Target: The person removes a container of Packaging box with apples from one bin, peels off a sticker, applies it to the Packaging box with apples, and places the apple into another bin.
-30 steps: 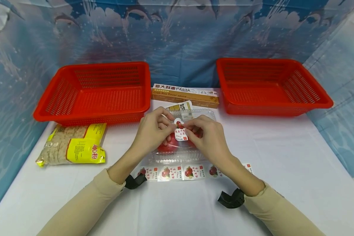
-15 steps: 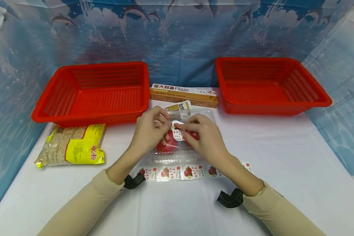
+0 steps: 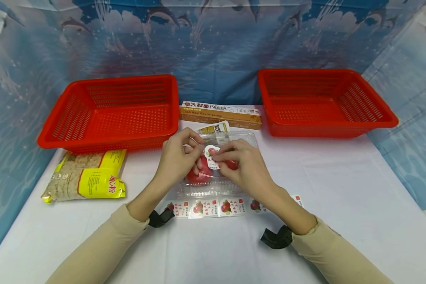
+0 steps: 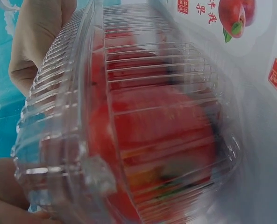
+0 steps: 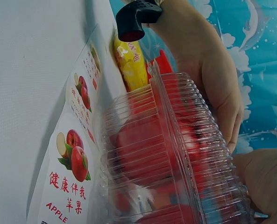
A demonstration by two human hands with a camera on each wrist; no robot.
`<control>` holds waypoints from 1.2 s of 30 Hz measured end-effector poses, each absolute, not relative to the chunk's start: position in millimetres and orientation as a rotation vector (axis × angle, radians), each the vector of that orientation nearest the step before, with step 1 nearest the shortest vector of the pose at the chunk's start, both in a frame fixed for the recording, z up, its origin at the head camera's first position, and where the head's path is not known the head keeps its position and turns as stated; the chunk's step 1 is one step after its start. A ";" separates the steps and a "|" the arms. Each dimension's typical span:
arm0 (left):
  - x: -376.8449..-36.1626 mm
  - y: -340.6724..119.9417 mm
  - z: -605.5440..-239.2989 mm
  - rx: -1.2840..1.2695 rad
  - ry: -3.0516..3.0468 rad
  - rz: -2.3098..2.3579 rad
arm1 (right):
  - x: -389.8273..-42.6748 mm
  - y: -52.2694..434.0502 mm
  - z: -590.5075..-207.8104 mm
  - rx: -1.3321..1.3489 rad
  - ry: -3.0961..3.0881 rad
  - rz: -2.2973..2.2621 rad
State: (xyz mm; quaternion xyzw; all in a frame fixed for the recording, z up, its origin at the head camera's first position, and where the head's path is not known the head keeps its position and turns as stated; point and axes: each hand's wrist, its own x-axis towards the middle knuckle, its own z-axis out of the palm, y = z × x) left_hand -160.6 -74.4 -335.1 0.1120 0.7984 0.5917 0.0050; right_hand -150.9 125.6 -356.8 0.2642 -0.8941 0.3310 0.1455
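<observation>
left hand: pinching sticker edge | right hand: pinching same sticker | sticker: between both hands, on clear box of red fruit | box: under hands, on tabletop

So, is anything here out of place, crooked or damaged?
Nothing looks damaged or spilled. Both hands, left and right, pinch a sticker on the clear box of red fruit. The sticker sits slightly tilted. A sticker strip lies flat in front of the box, and both red baskets stand upright.
</observation>
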 end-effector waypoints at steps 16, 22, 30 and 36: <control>-150.4 -71.7 -315.0 0.340 2.521 1.833 | -151.8 125.7 -354.5 0.830 -2.456 1.051; -149.7 -71.8 -314.7 0.345 2.522 1.834 | -150.1 124.5 -354.9 0.804 -2.431 1.027; -151.0 -74.1 -317.1 0.333 2.486 1.878 | -148.8 124.8 -355.8 0.767 -2.446 0.994; -151.7 -75.9 -318.4 0.309 2.455 1.907 | -146.5 125.8 -354.6 0.775 -2.458 0.931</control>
